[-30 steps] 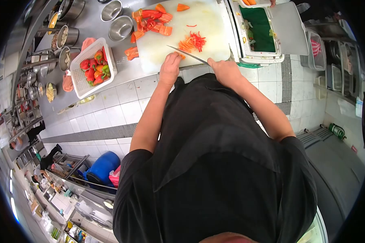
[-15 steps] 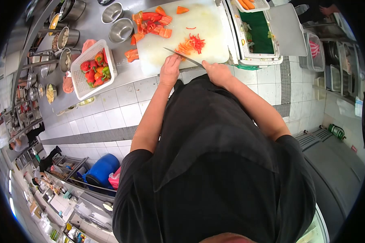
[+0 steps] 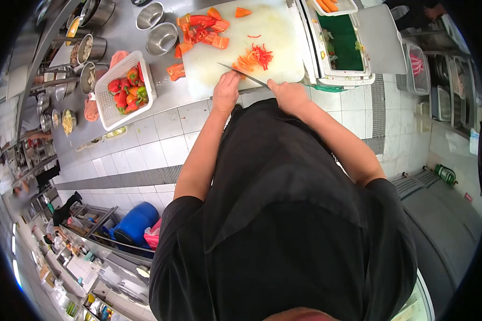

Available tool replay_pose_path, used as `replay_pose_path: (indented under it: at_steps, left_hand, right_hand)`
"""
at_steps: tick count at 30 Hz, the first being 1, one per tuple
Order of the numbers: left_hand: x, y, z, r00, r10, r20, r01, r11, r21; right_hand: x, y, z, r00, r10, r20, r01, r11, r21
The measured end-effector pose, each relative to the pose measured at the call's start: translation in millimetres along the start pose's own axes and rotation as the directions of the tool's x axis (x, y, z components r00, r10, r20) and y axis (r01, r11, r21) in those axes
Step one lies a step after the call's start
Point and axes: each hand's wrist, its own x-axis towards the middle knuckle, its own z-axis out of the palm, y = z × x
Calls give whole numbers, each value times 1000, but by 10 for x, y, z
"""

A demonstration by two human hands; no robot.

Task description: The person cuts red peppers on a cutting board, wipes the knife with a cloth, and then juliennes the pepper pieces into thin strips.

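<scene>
My right hand (image 3: 290, 96) is closed round the handle of a knife (image 3: 244, 75) at the front edge of a white cutting board (image 3: 273, 32). The blade slants up and left across the board. My left hand (image 3: 227, 92) is closed, fingers bent, beside the blade; what lies under its fingertips is hidden. A small pile of thin red and orange pepper strips (image 3: 256, 57) lies just beyond the knife. Larger red and orange pepper pieces (image 3: 203, 33) are heaped at the board's far left, and one orange piece (image 3: 242, 12) lies apart near the far edge.
Left of the board stand a white basket of whole peppers (image 3: 128, 96) and two steel bowls (image 3: 162, 39). Several pots (image 3: 92, 49) sit further left. On the right is a bin (image 3: 340, 43) with a green liner, with a tray of carrots (image 3: 329, 5) beyond. Other people are far left.
Both hands and the knife keep almost the same place at the board's front edge. The whole view has shifted very slightly.
</scene>
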Motion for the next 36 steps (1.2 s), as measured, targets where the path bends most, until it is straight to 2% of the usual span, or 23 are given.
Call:
replay_pose_path:
  at_steps: [1, 5, 8, 10, 12, 14, 16, 17, 18, 19, 20, 22, 23, 24, 25, 26, 28, 29, 31, 32, 33, 36]
  left_hand:
    - [8, -15, 16, 1000, -8, 6, 8, 1000, 15]
    - [22, -20, 29, 1000, -5, 1, 5, 999, 38]
    - [31, -4, -13, 1000, -2, -7, 2, 1000, 4]
    - [0, 27, -28, 1000, -13, 4, 13, 1000, 11]
    - [92, 14, -18, 1000, -15, -4, 15, 1000, 26]
    - [25, 70, -69, 991, -133, 11, 134, 991, -24]
    - [89, 296, -236, 985, -168, 39, 169, 985, -33]
    - [119, 436, -326, 975, -213, 69, 217, 975, -45]
    - [176, 518, -365, 975, -208, 73, 212, 976, -53]
    - [255, 587, -403, 983, -122, 140, 114, 992, 61]
    - [294, 616, -407, 976, -45, 215, 8, 986, 168]
    - [296, 447, -227, 958, -87, 274, 42, 985, 169]
    - [272, 343, -126, 934, -135, 331, 79, 981, 177]
    - [242, 256, -61, 935, -134, 327, 81, 982, 171]
    - [222, 159, -1, 935, -181, 305, 148, 981, 129]
    - [242, 104, 49, 931, -229, 284, 213, 973, 84]
    - [326, 146, 53, 925, -230, 302, 218, 973, 74]
    - [378, 162, 69, 917, -227, 327, 217, 974, 68]
    - [506, 222, 156, 935, -240, 261, 226, 971, 82]
    - [592, 245, 212, 928, -295, 228, 292, 955, 47]
    - [688, 269, 270, 915, -351, 197, 357, 934, 8]
    - [967, 270, 452, 937, -295, 186, 316, 944, -94]
  right_hand:
    - [-17, -13, -129, 999, 15, 50, -14, 1000, -19]
    - [-174, -9, -222, 997, 12, 73, -10, 1000, -21]
    - [-113, 25, -13, 998, 17, 66, -16, 1000, -9]
    - [0, 93, 250, 1000, 11, 6, -12, 990, 139]
    - [134, 73, 200, 999, 39, 1, -39, 994, 102]
    - [98, -11, 225, 998, 68, 16, -69, 994, 88]
    - [-14, -5, 84, 984, 124, -125, -97, 974, 203]
    - [-94, -24, 3, 983, 135, -122, -108, 973, 207]
    - [-170, -28, -100, 971, 135, -199, -97, 978, 187]
    - [-228, -28, -187, 952, 130, -277, -86, 983, 163]
    - [-292, -7, -234, 951, 136, -278, -93, 983, 161]
    - [-468, 103, -305, 928, 116, -355, -75, 989, 127]
    - [-598, 156, -372, 927, 120, -354, -81, 989, 123]
    - [-749, 219, -454, 929, 186, -319, -146, 979, 144]
    - [-884, 295, -509, 926, 248, -285, -209, 965, 160]
    - [-1019, 390, -531, 925, 246, -289, -210, 966, 151]
    - [-1233, 589, -567, 928, 291, -234, -215, 928, 303]
    - [-1242, 671, -581, 929, 285, -237, -211, 932, 295]
    - [-1242, 816, -517, 894, 443, 67, -406, 738, 538]
    - [-1201, 923, -304, 901, 425, 82, -344, 587, 733]
    - [-1127, 1004, -95, 909, 391, 143, -295, 365, 883]
    - [-810, 989, 208, 903, 343, 258, -297, 67, 952]
